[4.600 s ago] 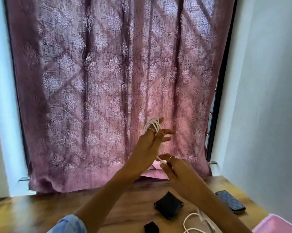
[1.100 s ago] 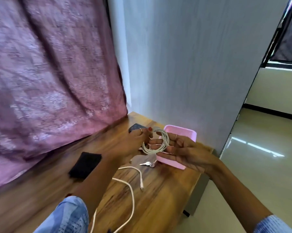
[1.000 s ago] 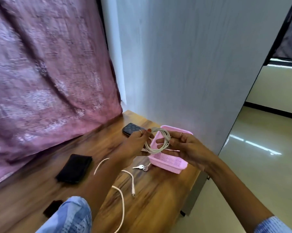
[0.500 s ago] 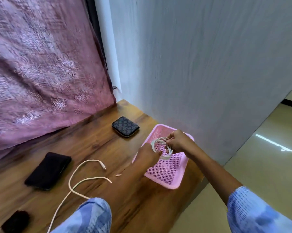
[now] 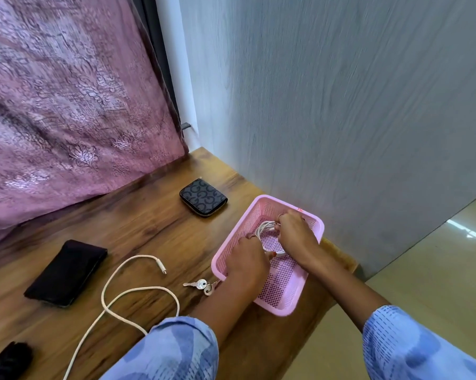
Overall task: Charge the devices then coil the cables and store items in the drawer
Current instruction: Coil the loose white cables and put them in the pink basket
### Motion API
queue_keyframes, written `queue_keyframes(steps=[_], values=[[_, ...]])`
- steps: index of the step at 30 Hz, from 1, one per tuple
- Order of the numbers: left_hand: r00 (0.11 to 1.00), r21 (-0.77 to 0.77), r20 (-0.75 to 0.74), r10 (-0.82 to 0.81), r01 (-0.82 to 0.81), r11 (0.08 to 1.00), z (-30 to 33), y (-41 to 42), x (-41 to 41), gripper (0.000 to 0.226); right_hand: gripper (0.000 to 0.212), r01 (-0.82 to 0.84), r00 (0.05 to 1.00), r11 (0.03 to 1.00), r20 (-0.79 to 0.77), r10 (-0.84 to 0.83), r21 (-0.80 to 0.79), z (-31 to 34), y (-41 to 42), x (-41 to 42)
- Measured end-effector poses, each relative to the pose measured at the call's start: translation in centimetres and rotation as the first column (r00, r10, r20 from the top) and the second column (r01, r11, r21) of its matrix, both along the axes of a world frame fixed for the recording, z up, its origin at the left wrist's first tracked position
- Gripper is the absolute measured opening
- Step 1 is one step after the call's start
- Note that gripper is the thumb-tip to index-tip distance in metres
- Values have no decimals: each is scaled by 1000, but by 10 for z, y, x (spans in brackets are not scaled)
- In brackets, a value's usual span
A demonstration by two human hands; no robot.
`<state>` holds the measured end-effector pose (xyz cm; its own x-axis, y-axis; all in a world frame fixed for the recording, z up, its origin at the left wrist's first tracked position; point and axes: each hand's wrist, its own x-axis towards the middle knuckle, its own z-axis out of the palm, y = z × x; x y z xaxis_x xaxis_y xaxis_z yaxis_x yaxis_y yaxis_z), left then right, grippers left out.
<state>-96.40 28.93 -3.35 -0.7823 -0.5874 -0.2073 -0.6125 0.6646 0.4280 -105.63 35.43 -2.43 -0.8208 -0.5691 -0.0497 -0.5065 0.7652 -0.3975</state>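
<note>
hands: left hand [image 5: 246, 263] and right hand [image 5: 295, 234] both pinch one coiled cable [image 5: 264, 229] lying flat in one pink basket [image 5: 283, 300]; a second cable [image 5: 127, 292] sprawls loose, plug pointing right.

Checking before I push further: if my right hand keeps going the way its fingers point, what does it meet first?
Probably the pink basket's far rim: the right hand points up-left over the coiled white cable it holds. Depth is unclear.

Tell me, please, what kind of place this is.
Probably a room in a home: a wooden table stands in a corner between a pink patterned curtain and a plain wall, with personal items on it, such as a wallet and keys.
</note>
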Motion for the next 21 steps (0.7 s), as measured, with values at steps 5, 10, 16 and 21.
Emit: queue_keyframes(steps=[5,10,16,21], values=[[990,-211,124,-69,95,973,5,3,-1,50,20,-46,983,993,-174,64,108,8,4,10],[985,-222,114,-128,151,963,20,0,1,41,16,-38,972,994,-226,60,98,26,-1,22],[967,-364,-64,-247,208,908,51,-16,32,25,13,-56,957,997,-282,71,61,55,-18,52],[952,-492,-211,-224,95,866,71,-50,87,27,15,-148,911,989,-386,147,27,70,-45,96]])
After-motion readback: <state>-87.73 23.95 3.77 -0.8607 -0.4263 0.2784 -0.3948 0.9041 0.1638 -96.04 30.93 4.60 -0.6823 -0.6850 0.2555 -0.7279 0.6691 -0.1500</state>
